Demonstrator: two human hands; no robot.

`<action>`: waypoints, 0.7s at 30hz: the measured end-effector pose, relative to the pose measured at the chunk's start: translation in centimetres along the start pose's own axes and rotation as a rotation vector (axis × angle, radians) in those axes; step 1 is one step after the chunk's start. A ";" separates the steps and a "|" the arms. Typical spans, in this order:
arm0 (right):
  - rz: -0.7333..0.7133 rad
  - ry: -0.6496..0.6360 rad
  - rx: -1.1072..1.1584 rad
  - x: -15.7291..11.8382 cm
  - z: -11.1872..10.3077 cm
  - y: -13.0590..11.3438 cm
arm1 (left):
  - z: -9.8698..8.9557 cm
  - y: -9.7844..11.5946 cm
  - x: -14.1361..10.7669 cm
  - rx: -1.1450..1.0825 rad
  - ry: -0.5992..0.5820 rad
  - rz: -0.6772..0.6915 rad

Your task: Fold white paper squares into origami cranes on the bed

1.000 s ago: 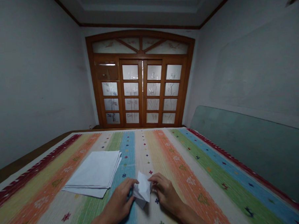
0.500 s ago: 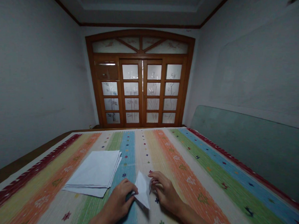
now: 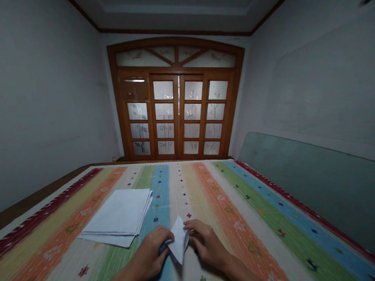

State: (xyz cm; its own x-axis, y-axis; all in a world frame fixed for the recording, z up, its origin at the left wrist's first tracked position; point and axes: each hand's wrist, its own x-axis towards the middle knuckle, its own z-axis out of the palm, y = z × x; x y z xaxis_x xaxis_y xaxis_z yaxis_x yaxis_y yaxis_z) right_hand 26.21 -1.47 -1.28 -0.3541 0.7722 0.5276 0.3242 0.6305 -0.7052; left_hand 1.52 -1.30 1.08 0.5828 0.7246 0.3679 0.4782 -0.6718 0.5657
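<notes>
On the striped surface (image 3: 234, 213), right of the paper stack (image 3: 119, 212), the left hand (image 3: 151, 249) and right hand (image 3: 209, 244) pinch a folded paper (image 3: 178, 241) by opposite sides between their fingers (image 3: 193, 224); an uneven pull could skew or tear it.

Two bare hands (image 3: 153, 248) (image 3: 208, 244) and one small folded white paper (image 3: 180, 239) are seen. One square white paper stack (image 3: 119, 212) and one striped multicoloured cloth (image 3: 211, 197) are shown.
</notes>
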 end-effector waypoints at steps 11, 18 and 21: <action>0.153 -0.086 -0.123 0.2 -0.1 -0.6 | 0.4 -0.8 0.4 -0.110 0.048 -0.012; 0.376 -0.132 0.173 0.8 0.0 0.2 | 0.9 -1.1 0.5 -0.115 0.090 -0.161; 0.343 -0.100 0.209 0.7 -0.1 0.5 | 0.9 -0.9 0.5 -0.121 0.091 -0.175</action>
State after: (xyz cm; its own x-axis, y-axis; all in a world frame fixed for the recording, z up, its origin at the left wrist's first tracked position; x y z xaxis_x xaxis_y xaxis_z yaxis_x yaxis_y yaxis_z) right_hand 26.20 -0.63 -1.24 -0.3434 0.9168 0.2041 0.2568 0.3007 -0.9185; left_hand 2.00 -0.47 0.09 0.4335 0.8432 0.3179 0.4817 -0.5150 0.7091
